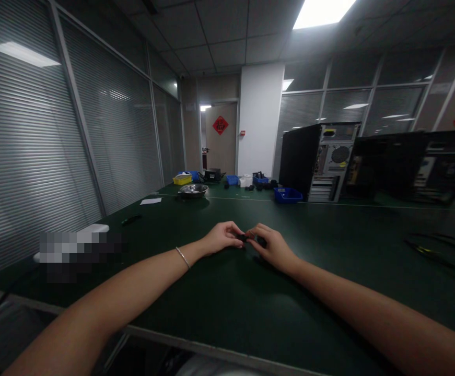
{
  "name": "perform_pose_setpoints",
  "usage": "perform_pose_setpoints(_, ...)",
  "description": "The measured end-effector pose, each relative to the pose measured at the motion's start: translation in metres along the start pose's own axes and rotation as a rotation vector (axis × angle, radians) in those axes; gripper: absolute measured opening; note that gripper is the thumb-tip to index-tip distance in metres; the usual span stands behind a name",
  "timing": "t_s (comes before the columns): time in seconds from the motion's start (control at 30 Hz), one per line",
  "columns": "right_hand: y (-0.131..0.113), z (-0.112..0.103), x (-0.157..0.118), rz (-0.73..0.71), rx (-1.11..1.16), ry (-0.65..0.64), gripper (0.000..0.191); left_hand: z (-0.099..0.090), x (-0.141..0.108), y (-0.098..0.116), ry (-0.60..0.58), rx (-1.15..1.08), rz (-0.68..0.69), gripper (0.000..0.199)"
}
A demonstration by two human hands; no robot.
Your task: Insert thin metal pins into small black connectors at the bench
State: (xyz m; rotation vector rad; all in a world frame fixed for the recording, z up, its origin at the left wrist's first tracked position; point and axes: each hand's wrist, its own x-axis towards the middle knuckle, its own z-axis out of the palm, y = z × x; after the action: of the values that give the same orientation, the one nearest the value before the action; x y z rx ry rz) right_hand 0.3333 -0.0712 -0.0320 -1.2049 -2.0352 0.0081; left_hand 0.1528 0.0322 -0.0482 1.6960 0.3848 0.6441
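Note:
Both hands meet over the middle of the green table [219, 303]. My left hand [223, 237], with a bracelet at its wrist, pinches a small black part [243, 237] between thumb and fingers. From the other side my right hand [269, 245] closes its thumb and fingertips at the same spot; a bit of black shows inside its curled fingers. The part is too small and dark to make out in detail, and I cannot tell whether it is one piece or two.
A blue tray [288, 195] sits beside a computer case [309, 164] at the back right. A metal bowl [194, 190], white paper [151, 201] and green-handled tool [131, 220] lie left. Black cables [442, 248] lie right. Small bins and black parts line the back.

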Motion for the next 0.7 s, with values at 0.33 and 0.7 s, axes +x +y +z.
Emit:
perform_pose_setpoints(0.33,0.0004,0.0000,0.0009,0.023,0.024,-0.035,0.012,0.0010,-0.0010,0.0029,-0.043,-0.089,-0.027,0.037)
perform_pose_setpoints(0.7,-0.0041,-0.0019,-0.0002,-0.006,0.028,0.023,0.008,0.0030,-0.0005,0.0048,-0.032,-0.124,-0.057,0.040)
